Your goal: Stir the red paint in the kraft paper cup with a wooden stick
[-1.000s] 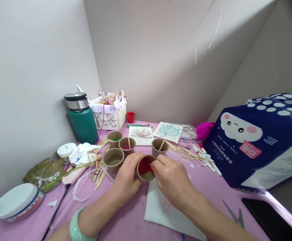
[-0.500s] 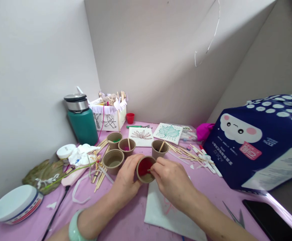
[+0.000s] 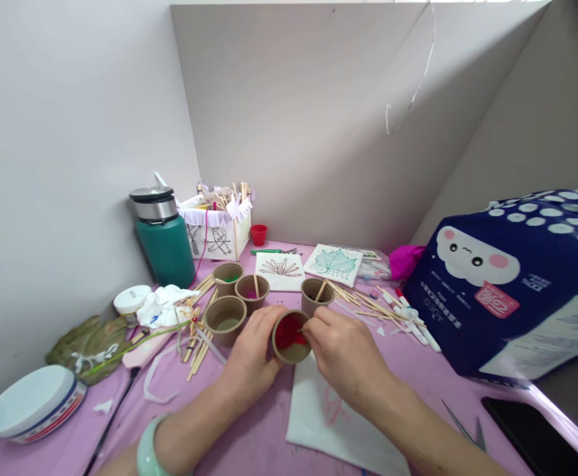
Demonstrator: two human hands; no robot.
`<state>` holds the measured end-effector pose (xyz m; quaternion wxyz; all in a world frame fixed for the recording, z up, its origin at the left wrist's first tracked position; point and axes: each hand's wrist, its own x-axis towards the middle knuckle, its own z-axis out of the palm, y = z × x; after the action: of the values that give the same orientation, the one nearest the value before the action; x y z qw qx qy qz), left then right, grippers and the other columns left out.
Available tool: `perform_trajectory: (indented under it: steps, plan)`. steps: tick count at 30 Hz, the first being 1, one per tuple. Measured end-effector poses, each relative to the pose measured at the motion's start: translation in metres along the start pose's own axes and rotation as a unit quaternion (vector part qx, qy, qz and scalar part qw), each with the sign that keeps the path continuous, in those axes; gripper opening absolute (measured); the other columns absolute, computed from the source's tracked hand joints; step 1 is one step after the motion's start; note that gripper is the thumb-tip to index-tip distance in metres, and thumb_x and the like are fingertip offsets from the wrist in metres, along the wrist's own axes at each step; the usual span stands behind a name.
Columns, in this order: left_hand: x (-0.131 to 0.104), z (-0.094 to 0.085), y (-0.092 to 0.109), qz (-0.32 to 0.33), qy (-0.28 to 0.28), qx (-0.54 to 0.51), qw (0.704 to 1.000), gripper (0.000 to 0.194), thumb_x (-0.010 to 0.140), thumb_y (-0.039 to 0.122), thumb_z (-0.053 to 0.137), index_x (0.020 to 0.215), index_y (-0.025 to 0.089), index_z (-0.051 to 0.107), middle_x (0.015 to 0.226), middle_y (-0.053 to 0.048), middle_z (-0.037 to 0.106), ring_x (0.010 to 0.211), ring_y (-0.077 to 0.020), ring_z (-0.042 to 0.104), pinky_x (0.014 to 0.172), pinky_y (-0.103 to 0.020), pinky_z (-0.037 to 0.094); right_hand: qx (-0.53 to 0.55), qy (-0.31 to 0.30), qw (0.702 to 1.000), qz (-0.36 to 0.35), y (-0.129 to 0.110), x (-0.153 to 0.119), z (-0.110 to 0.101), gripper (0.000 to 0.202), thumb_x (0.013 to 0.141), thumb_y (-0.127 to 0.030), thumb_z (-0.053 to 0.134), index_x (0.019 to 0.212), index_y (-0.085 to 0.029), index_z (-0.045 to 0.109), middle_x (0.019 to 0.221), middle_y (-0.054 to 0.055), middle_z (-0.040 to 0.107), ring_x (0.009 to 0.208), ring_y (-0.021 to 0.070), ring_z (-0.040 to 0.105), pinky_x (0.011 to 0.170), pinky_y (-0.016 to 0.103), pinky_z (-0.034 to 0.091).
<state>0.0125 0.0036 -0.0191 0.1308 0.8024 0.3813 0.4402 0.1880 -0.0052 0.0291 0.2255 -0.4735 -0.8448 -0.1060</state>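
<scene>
My left hand (image 3: pixel 256 344) is wrapped round a small brown cup (image 3: pixel 291 356), tilted so its mouth faces me. Red paint (image 3: pixel 289 328) lies inside it. The fingers of my right hand (image 3: pixel 336 340) pinch a thin stick (image 3: pixel 299 329), mostly hidden, whose end reaches into the red. Below my right wrist lies a white cloth-like sheet (image 3: pixel 313 423) with a pink drawing. Close by stand more brown cups: one with pale liquid (image 3: pixel 224 320), one with green (image 3: pixel 227 277), one with magenta and a stick (image 3: pixel 252 291), and another with a stick (image 3: pixel 317 295).
Behind the cups lie a flower picture (image 3: pixel 280 271) and a leaf picture (image 3: pixel 333 263). A green bottle (image 3: pixel 166 244) and a decorated box (image 3: pixel 214 235) stand back left. Scissors (image 3: pixel 467 430) and a phone (image 3: pixel 537 430) lie right, before a blue bag (image 3: pixel 507 291). A white bowl (image 3: pixel 28 400) sits left.
The stick end and my right fingers have shifted slightly up at the cup's rim, and the red inside has spread differently. My left hand keeps its hold. The view has tipped slightly.
</scene>
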Motion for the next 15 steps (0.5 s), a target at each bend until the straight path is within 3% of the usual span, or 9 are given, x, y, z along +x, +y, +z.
perform_trajectory:
  steps: [2,7,11,15]
  plan:
    - [-0.0002,-0.0001,-0.0002,-0.001,-0.002,0.001,1.0,0.053,0.076,0.007,0.058,0.125,0.022,0.043,0.124,-0.009,0.054,0.117,-0.0231,0.049,0.1,-0.042,0.044,-0.009,0.016,1.0,-0.004,-0.0002,-0.0007,0.0011,0.019,0.079,-0.007,0.05,0.066,-0.016,0.059,0.066,0.001,0.055,0.057,0.0124,0.044,0.052,0.028,0.025]
    - [-0.0003,-0.0007,0.0014,0.001,0.0,0.005,1.0,0.052,0.077,0.008,0.058,0.125,0.021,0.043,0.123,-0.008,0.054,0.116,-0.022,0.049,0.1,-0.04,0.044,0.064,-0.009,0.998,-0.017,-0.0041,-0.0006,-0.0004,0.02,0.083,-0.007,0.048,0.071,-0.017,0.061,0.07,0.001,0.058,0.059,0.0113,0.047,0.054,0.026,0.029]
    - [0.0006,-0.0006,0.0019,-0.004,-0.006,0.006,1.0,0.052,0.078,0.009,0.058,0.125,0.022,0.043,0.124,-0.008,0.054,0.117,-0.0222,0.049,0.1,-0.041,0.044,0.021,-0.014,1.0,0.001,-0.0049,-0.0004,-0.0009,0.019,0.08,-0.005,0.05,0.068,-0.016,0.06,0.067,0.002,0.056,0.058,0.0127,0.047,0.053,0.028,0.027]
    - [0.0007,0.0004,0.0011,0.0,-0.005,0.004,1.0,0.05,0.079,0.01,0.057,0.126,0.021,0.043,0.123,-0.009,0.054,0.117,-0.0224,0.049,0.1,-0.041,0.044,0.097,-0.033,0.995,0.0,-0.0082,-0.0009,-0.0044,0.018,0.082,-0.006,0.05,0.071,-0.016,0.061,0.071,0.001,0.059,0.061,0.0114,0.05,0.055,0.025,0.03]
